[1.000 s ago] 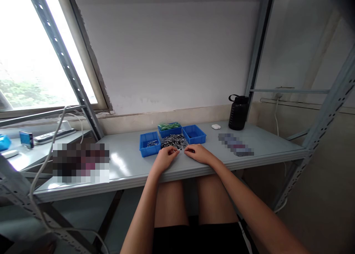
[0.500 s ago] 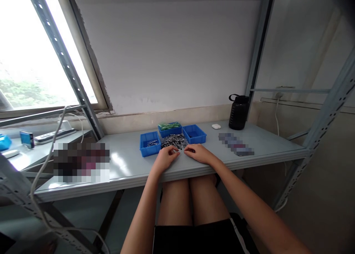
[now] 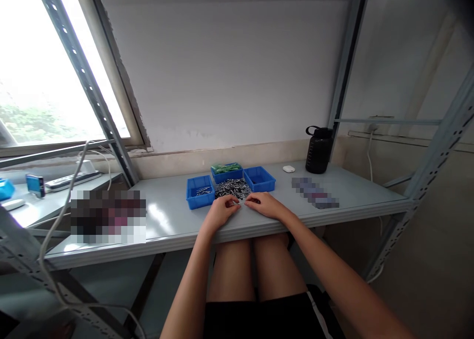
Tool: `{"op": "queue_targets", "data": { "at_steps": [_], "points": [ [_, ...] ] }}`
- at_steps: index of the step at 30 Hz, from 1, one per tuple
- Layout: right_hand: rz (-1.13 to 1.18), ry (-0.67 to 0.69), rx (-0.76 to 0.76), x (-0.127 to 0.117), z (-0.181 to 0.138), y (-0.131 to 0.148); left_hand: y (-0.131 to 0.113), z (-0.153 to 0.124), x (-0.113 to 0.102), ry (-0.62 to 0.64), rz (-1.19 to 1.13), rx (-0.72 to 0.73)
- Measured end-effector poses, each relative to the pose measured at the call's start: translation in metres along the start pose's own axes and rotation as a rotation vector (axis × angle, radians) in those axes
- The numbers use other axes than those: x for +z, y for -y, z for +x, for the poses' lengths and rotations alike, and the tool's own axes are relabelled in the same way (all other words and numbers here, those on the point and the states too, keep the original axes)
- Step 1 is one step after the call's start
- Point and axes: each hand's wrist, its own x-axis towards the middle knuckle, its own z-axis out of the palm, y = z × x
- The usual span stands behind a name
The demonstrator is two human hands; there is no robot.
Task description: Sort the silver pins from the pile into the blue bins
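My left hand (image 3: 223, 210) is closed in a pinch on a thin metal pin (image 3: 237, 203), which sticks out to the right. At the pin's far end are the pinched fingers of my right hand (image 3: 264, 204); whether they grip it or a small part is too small to tell. Just behind both hands lies a heap of thin metal pins (image 3: 233, 187), silver with some dark bits. A blue bin (image 3: 200, 202) left of the heap holds a few similar pins. The blue bin on the right (image 3: 264, 185) has something small and dark inside.
Behind the heap stands a blue bin (image 3: 231, 175) with green packets (image 3: 225, 168). A white case (image 3: 289, 169) and a black water bottle (image 3: 319, 151) are at the back right of the grey table (image 3: 255, 224). Blurred patches cover items at both sides. Metal posts frame the table.
Both hands stay almost in place. My right fingertips have shifted slightly left, and the pin between the hands shows a little more clearly.
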Motion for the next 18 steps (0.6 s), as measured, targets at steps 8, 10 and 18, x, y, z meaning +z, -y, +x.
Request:
{"op": "queue_targets", "data": {
  "at_steps": [8,10,18],
  "points": [
    [-0.045,0.024,-0.043,0.002,0.002,-0.001,-0.006,-0.002,-0.001,0.021,-0.040,0.016],
    [-0.052,0.026,-0.052,0.002,0.002,-0.001,-0.007,-0.003,-0.002,0.028,-0.049,0.019],
    [-0.056,0.029,-0.048,0.002,0.002,-0.002,-0.011,-0.005,-0.003,0.050,-0.070,0.018]
  ]
}}
